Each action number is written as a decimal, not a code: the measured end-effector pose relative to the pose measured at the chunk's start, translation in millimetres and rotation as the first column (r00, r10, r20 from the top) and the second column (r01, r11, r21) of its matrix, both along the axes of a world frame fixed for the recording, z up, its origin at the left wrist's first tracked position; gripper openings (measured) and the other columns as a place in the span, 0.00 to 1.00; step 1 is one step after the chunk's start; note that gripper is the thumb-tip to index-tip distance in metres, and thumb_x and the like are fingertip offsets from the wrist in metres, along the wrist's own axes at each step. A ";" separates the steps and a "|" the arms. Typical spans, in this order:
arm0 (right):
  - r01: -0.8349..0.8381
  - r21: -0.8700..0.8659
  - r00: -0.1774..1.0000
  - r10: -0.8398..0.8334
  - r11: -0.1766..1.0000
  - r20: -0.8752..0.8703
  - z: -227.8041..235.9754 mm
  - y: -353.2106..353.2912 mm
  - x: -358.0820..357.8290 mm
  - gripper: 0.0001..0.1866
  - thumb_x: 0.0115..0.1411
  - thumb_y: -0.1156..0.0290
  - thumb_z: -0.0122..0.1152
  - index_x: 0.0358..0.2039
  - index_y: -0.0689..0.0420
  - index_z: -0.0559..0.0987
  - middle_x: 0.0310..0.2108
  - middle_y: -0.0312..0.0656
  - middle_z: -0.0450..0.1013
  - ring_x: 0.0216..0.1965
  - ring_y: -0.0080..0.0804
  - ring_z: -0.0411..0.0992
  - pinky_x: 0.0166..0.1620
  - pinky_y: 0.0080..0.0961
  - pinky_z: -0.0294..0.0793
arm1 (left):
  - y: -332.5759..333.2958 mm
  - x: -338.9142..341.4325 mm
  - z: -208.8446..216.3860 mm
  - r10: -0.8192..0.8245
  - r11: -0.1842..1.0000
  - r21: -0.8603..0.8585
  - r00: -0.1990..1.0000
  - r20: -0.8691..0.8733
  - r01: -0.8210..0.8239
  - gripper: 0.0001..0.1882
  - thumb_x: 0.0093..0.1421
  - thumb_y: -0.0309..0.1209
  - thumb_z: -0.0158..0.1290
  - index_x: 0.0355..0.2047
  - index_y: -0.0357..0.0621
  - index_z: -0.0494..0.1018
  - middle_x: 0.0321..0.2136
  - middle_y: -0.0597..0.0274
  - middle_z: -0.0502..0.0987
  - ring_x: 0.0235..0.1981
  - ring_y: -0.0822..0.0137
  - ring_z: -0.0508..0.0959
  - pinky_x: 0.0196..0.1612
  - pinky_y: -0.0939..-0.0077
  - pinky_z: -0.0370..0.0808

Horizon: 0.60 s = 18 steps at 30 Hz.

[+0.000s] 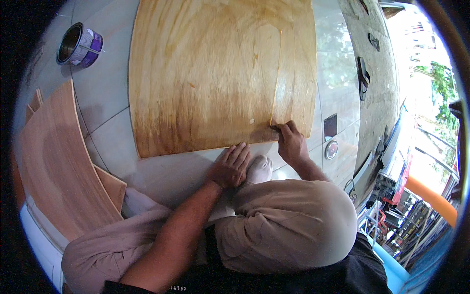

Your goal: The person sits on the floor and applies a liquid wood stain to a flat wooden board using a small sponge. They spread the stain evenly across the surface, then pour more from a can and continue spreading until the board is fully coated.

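Note:
A light plywood board (205, 73) lies flat in front of me, its surface streaked with a glossy amber coating, darker along the near left edge. My left hand (231, 165) rests at the near edge with its fingers stretched out, the tips touching the board. Close to the near right corner, my right hand (293, 143) is closed with its fingers pinched at the surface. Something small and dark shows at its fingertips, too hidden to name. From there a shiny wet ridge runs away up the board.
A purple-labelled can (88, 48) without a lid stands at the far left. Reddish plywood sheets (63, 161) lie at the left by my knee. On the right tiles are a dark square piece (330, 126) and a round lid (332, 150); a flip-flop (363, 79) lies beyond.

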State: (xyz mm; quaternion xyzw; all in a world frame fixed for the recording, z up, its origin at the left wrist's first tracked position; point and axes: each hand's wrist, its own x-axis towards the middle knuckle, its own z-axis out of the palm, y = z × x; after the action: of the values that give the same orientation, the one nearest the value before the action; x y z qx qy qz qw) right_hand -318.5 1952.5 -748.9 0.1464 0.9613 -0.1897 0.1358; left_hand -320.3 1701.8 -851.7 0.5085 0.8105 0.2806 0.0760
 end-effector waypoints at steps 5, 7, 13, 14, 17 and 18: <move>0.330 -0.295 0.941 -0.288 0.897 0.178 26.5 19.6 -33.7 0.13 0.61 0.76 0.65 0.47 0.63 0.82 0.37 0.48 0.84 0.39 0.33 0.82 0.45 0.32 0.80 | -1.0 2.4 -1.3 -0.010 1.000 -0.004 0.999 0.030 0.011 0.30 0.60 0.41 0.50 0.60 0.38 0.74 0.68 0.48 0.67 0.72 0.52 0.62 0.76 0.53 0.54; 0.387 -0.382 0.921 -0.337 0.839 0.193 47.8 41.9 -66.4 0.13 0.61 0.75 0.65 0.46 0.65 0.82 0.35 0.42 0.83 0.34 0.24 0.79 0.40 0.28 0.79 | -1.2 4.3 -2.5 0.011 1.000 0.029 1.000 0.024 -0.012 0.30 0.60 0.41 0.50 0.60 0.37 0.73 0.68 0.48 0.67 0.72 0.52 0.62 0.75 0.52 0.55; 0.201 -0.292 0.951 -0.258 0.935 -0.171 73.1 96.8 -185.3 0.14 0.61 0.72 0.67 0.43 0.67 0.81 0.30 0.45 0.82 0.27 0.29 0.80 0.34 0.29 0.79 | 0.6 8.3 -11.4 0.014 0.996 0.084 0.999 0.052 -0.019 0.32 0.60 0.40 0.51 0.63 0.36 0.69 0.69 0.47 0.64 0.72 0.50 0.60 0.75 0.51 0.56; 0.204 -0.202 0.949 -0.244 0.958 -0.200 66.4 102.6 -204.9 0.14 0.60 0.71 0.67 0.43 0.66 0.81 0.29 0.48 0.82 0.27 0.30 0.81 0.34 0.30 0.80 | 0.4 9.9 -11.9 0.005 0.997 0.075 0.996 0.086 -0.012 0.32 0.59 0.40 0.51 0.63 0.36 0.69 0.69 0.47 0.63 0.72 0.50 0.59 0.75 0.51 0.56; 0.251 -0.030 0.938 -0.251 0.968 -0.239 36.6 114.7 -257.2 0.16 0.58 0.66 0.68 0.41 0.65 0.82 0.30 0.53 0.82 0.34 0.48 0.83 0.41 0.41 0.81 | 0.1 10.9 -14.1 -0.019 0.996 0.091 0.988 0.155 0.005 0.32 0.59 0.38 0.53 0.62 0.36 0.69 0.69 0.46 0.63 0.72 0.47 0.60 0.74 0.49 0.58; 0.220 -0.032 0.940 -0.220 0.975 -0.262 28.5 116.6 -269.2 0.16 0.58 0.65 0.68 0.41 0.65 0.82 0.32 0.54 0.82 0.36 0.51 0.83 0.42 0.42 0.81 | 0.0 11.0 -14.2 -0.029 0.993 0.117 0.981 0.191 0.006 0.32 0.58 0.37 0.53 0.62 0.35 0.69 0.68 0.45 0.64 0.71 0.46 0.61 0.73 0.47 0.58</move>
State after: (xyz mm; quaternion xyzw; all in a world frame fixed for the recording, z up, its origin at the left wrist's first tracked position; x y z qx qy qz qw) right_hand -587.8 2069.1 -720.4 0.2262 0.9482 -0.2226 -0.0153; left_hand -309.3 1701.8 -865.9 0.4897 0.7773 0.3742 0.1267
